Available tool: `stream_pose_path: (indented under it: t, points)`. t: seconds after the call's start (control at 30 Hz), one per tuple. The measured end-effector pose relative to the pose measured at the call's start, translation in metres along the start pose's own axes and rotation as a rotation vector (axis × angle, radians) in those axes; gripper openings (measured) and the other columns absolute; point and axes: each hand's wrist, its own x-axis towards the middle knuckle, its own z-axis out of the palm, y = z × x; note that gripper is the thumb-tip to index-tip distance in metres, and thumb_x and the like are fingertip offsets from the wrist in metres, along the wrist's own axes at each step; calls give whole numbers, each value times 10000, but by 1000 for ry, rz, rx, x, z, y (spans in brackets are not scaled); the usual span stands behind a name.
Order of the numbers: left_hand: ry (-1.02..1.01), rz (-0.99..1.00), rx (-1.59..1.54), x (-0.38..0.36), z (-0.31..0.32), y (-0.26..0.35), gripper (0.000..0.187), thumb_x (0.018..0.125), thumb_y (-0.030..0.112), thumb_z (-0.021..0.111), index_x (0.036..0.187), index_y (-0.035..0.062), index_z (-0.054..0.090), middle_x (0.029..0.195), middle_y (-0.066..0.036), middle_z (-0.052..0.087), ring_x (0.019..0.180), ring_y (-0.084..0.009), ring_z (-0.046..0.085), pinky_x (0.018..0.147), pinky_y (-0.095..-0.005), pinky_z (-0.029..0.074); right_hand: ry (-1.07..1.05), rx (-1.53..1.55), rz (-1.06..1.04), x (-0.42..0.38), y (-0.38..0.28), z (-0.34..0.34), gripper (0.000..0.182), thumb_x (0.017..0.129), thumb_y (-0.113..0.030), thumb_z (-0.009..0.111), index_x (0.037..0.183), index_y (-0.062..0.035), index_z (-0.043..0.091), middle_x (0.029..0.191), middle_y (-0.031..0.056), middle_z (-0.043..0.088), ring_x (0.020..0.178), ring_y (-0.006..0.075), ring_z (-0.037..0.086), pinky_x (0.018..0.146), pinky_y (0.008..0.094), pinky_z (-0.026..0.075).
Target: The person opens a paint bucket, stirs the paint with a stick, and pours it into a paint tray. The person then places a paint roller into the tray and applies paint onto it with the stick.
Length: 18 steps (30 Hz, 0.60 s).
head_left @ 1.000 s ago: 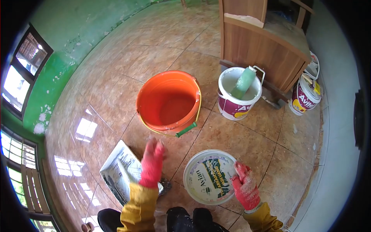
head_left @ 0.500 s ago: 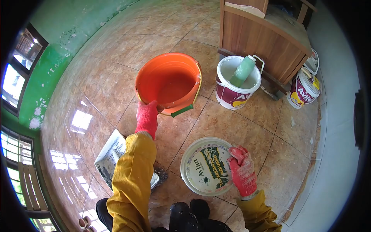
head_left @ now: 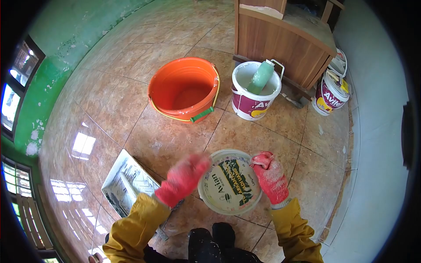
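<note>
A round white paint tub with a printed lid (head_left: 230,182) stands on the floor in front of my feet. My right hand (head_left: 270,176), in a red glove, has its fingers curled on the tub's right rim. My left hand (head_left: 184,177), also gloved in red, is blurred beside the left rim; whether it touches the tub I cannot tell. An orange bucket (head_left: 184,90) with a yellow handle and green grip stands further off. Left of my left arm lies a paint tray (head_left: 127,186) with a pale stick-like object in it.
A white and maroon bucket (head_left: 250,106) holds a pale green roller (head_left: 261,77). Behind it stands a wooden cabinet (head_left: 280,44). Another labelled bucket (head_left: 329,96) is near the right wall (head_left: 377,131). A green wall (head_left: 61,65) with windows is on the left.
My left hand has let go of the orange bucket's rim and moved down and right to the tub. The bucket's handle now hangs lower at the front. My right hand stays at the tub.
</note>
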Motion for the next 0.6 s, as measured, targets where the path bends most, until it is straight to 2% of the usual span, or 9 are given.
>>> stream_pose_path:
  t: [0.07,0.17,0.23,0.3,0.37,0.4,0.47,0.5,0.6]
  points:
    - [-114,72,-33,-23,8,0,434,940,307,540,1293,55,525,1236,-211,549,1210,-302,501,979,-368,411,30,71,39,3,-4,-3,180,743,55,645,880,-57,614,936,103,649,946,287,614,780,355,504]
    - [15,189,142,-42,10,11,464,920,320,560,1291,45,515,1292,-206,511,1223,-349,475,1003,-400,403,-25,60,-203,1,-18,-17,168,754,69,632,872,-49,611,920,90,647,930,273,612,777,352,508]
    - [-13,192,174,-52,15,17,469,912,295,574,1302,44,506,1299,-213,501,1228,-340,472,1017,-397,389,-75,391,-95,-12,-19,-23,200,767,88,610,910,-50,635,914,88,647,919,260,606,777,352,511]
    - [-48,190,198,-62,23,16,476,904,270,588,1313,43,497,1306,-221,492,1233,-332,469,1031,-394,375,-56,234,-80,-23,-29,-33,218,783,80,599,953,-50,641,934,89,648,925,254,601,790,353,508]
    - [24,518,602,-71,32,8,527,876,282,622,1319,34,481,1319,-229,480,1239,-347,455,1036,-414,367,-40,78,-64,-36,-28,-40,239,799,72,588,997,-49,647,953,90,650,932,248,597,803,353,505]
    - [22,520,601,-72,34,6,527,876,282,622,1319,34,481,1319,-229,480,1239,-347,455,1036,-414,367,-97,102,-2,-44,-25,-41,255,805,47,592,1039,-44,642,981,104,648,951,263,588,822,357,497]
    - [274,336,327,-72,36,1,573,874,343,605,1336,36,458,1316,-238,475,1213,-371,465,1026,-412,375,-153,127,71,-54,-26,-41,279,812,21,596,1081,-39,638,1009,117,646,969,277,580,841,360,488]
    - [333,165,375,-67,35,5,520,889,395,558,1286,61,514,1273,-215,514,1183,-352,489,984,-407,405,-91,-97,8,-50,-38,-38,287,815,-16,604,1101,-33,627,1030,129,642,990,297,570,862,375,476]
    - [80,-64,323,-48,19,10,438,907,413,509,1183,84,594,1153,-183,589,1158,-315,509,935,-411,427,-36,-381,-86,-42,-35,-26,334,814,-83,621,1142,-27,606,1055,152,635,1025,331,555,895,403,454]
